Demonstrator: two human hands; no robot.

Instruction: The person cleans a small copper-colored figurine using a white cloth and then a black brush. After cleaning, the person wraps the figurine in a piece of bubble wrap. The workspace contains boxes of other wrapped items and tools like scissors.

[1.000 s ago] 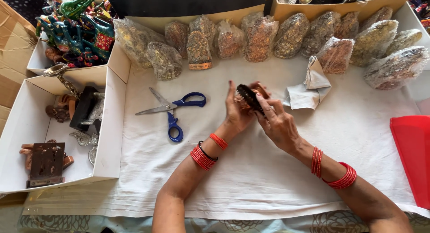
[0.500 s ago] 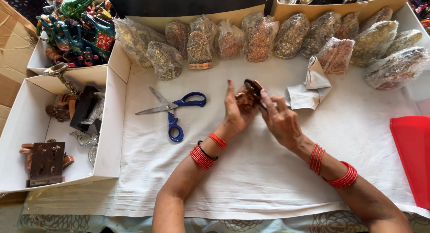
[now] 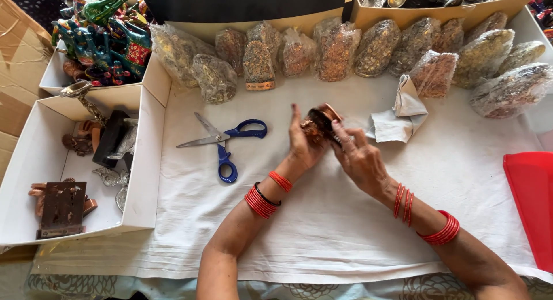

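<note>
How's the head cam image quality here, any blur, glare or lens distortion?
Head view: even, soft light, with only faint shadows under the hands on the white cloth. Small glints on the plastic-wrapped packets. The copper-coloured piece between left hand and right hand is slightly soft. Wide-angle bowing shows at the white box edges.

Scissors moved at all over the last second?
No. The blue-handled scissors lie in the same spot on the white cloth, the same gap from the white box wall beside them.
</note>
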